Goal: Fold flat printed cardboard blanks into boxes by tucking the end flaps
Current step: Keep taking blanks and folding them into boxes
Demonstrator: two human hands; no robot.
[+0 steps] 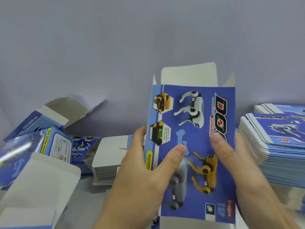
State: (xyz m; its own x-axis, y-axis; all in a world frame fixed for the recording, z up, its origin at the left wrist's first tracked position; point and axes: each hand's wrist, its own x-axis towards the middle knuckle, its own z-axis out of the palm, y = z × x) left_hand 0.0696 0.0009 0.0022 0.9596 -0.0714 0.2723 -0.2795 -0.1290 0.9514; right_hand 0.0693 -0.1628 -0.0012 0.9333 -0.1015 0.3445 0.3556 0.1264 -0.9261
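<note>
Left hand (143,156) gripped the blue dog-print box (193,129) at its left edge, thumb (175,154) pressed on the printed front. Right hand (244,171) blurred but wrapped the right edge, thumb across the panel. Held up off the table, squarely between both hands, already opened into a sleeve. Far end unclosed: tuck flap (188,75) upright, two small dust flaps (228,82) splayed at its sides. Near end looked open too, hard to tell.

Best done, probably, by squaring the sleeve first, folding both dust flaps in, then bending the tuck flap along its crease and sliding the tongue inside the front panel. Thin card, likely to buckle if forced.

Room overhead, plain grey backdrop (99,47) behind. Tighter at the sides: tall stack of flat blanks (277,142) close on the right, white-faced stack (107,161) just left, folded open-ended boxes (54,146) heaped farther left.
</note>
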